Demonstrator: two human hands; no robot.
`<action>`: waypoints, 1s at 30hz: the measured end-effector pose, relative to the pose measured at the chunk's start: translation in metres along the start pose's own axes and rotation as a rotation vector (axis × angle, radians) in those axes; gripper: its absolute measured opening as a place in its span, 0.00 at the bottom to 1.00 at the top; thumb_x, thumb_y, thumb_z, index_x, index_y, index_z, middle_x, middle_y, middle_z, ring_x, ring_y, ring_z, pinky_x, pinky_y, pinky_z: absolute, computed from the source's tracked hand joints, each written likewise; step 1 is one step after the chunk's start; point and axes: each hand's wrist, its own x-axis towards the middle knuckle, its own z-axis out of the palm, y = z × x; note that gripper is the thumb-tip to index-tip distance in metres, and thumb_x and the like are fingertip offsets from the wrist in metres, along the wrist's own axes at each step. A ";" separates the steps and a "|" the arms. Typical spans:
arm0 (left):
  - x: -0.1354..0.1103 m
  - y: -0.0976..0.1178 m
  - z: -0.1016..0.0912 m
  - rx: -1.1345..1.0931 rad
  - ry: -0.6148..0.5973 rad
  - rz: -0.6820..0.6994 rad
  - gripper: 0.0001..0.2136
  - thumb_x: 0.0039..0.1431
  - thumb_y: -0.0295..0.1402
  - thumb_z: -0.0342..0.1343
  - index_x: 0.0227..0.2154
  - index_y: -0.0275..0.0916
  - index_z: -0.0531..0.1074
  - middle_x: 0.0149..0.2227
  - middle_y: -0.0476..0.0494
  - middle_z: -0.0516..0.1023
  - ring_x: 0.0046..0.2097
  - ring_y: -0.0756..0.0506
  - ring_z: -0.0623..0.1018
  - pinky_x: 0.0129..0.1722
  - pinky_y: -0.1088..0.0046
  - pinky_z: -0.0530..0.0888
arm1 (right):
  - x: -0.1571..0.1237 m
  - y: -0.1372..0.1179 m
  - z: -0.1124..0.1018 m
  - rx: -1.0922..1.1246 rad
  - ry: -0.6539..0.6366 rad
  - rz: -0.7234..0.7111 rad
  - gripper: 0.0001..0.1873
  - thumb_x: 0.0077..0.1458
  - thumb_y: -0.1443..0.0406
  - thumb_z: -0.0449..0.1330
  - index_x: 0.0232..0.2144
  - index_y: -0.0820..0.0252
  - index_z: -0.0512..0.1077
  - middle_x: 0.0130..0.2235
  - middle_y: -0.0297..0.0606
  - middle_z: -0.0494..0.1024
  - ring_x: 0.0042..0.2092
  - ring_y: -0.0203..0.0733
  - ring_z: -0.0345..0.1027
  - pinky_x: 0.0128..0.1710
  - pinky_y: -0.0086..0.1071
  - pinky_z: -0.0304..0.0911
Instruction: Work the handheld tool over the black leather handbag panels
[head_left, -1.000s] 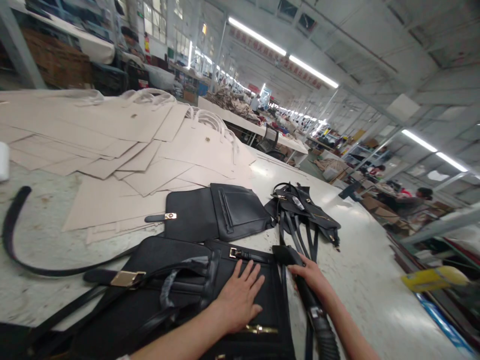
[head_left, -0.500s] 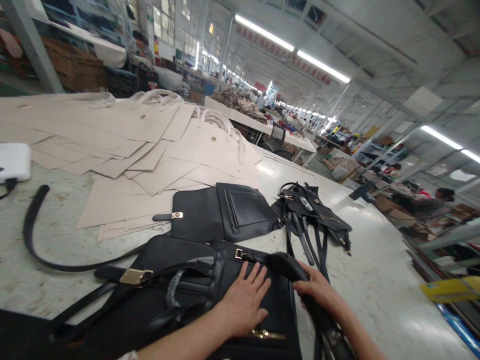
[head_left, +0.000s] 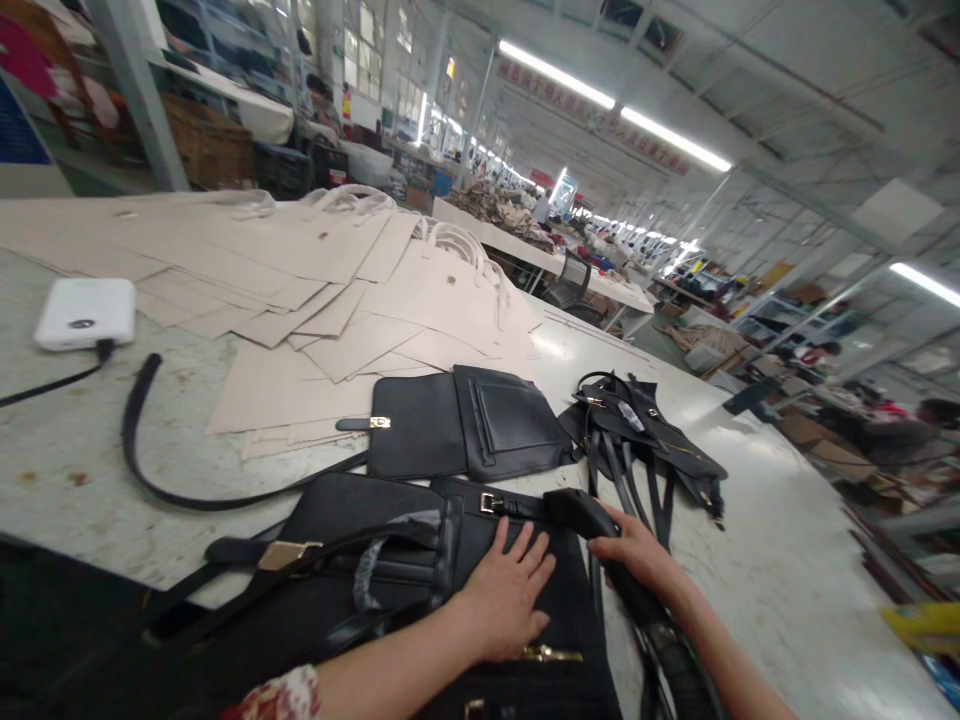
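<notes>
My left hand [head_left: 504, 598] lies flat, fingers spread, on a black leather bag [head_left: 390, 590] at the near edge of the table. My right hand [head_left: 634, 553] is wrapped round a black nozzle with a ribbed hose [head_left: 600, 530], its tip resting at the bag's upper right corner. The bag has gold-coloured clasps [head_left: 281, 553] and a small buckle [head_left: 489, 503] near the top.
A second black bag [head_left: 465, 433] lies beyond, and a bundle of black straps [head_left: 649, 445] to the right. Beige cut panels [head_left: 300, 290] cover the far table. A white power bank [head_left: 86, 312] sits left. A long black strap [head_left: 150, 470] curls across the table [head_left: 750, 560].
The view has shifted left, bringing the white power bank fully into sight. My right hand with the nozzle has moved from the bag's right side up to its top corner. My left hand stays flat.
</notes>
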 end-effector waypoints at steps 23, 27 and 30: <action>-0.014 0.006 -0.006 -0.037 -0.038 0.189 0.23 0.52 0.44 0.46 0.48 0.36 0.64 0.52 0.37 0.65 0.54 0.38 0.61 0.52 0.54 0.52 | 0.024 -0.119 0.113 -0.102 -0.342 -0.196 0.31 0.35 0.71 0.58 0.46 0.55 0.65 0.16 0.24 0.67 0.14 0.33 0.59 0.13 0.25 0.56; -0.018 0.003 -0.017 -0.067 -0.047 0.226 0.19 0.51 0.40 0.49 0.45 0.37 0.65 0.51 0.40 0.66 0.55 0.39 0.61 0.53 0.55 0.53 | 0.012 -0.117 0.102 -0.073 -0.236 -0.222 0.30 0.38 0.68 0.59 0.48 0.52 0.62 0.18 0.24 0.69 0.15 0.33 0.61 0.15 0.26 0.59; -0.039 0.002 -0.035 -0.124 -0.086 0.251 0.16 0.53 0.37 0.49 0.44 0.37 0.66 0.49 0.42 0.68 0.56 0.40 0.59 0.55 0.56 0.53 | -0.009 -0.091 0.069 -0.052 -0.044 -0.189 0.33 0.42 0.65 0.57 0.52 0.52 0.55 0.14 0.22 0.66 0.15 0.35 0.62 0.14 0.26 0.58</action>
